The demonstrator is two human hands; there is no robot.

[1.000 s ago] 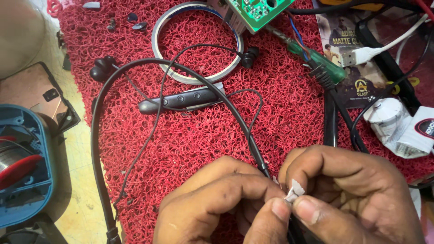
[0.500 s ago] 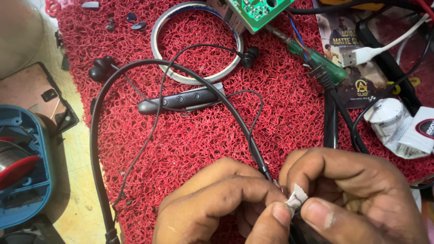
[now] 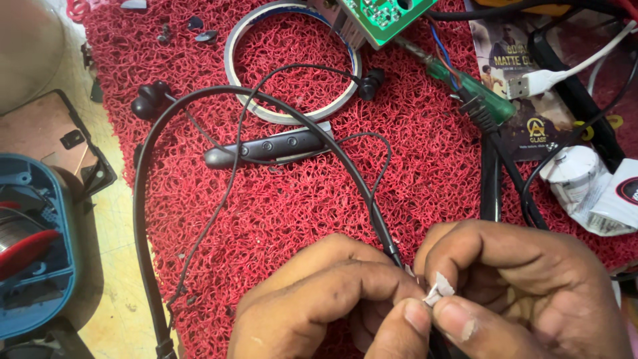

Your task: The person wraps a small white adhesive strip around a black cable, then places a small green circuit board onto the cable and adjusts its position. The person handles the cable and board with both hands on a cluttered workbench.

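A red looped-fibre mat [image 3: 299,199] covers most of the counter [image 3: 123,292], whose bare yellowish, scuffed surface shows along the left edge. On that bare strip sit a blue plastic case [image 3: 33,266] with a red part inside and a dark-framed brown panel [image 3: 46,143] above it. A pale rounded surface [image 3: 26,53] fills the top left corner. Light is even and bright, with soft shadows. No walls, windows or floor are in view.
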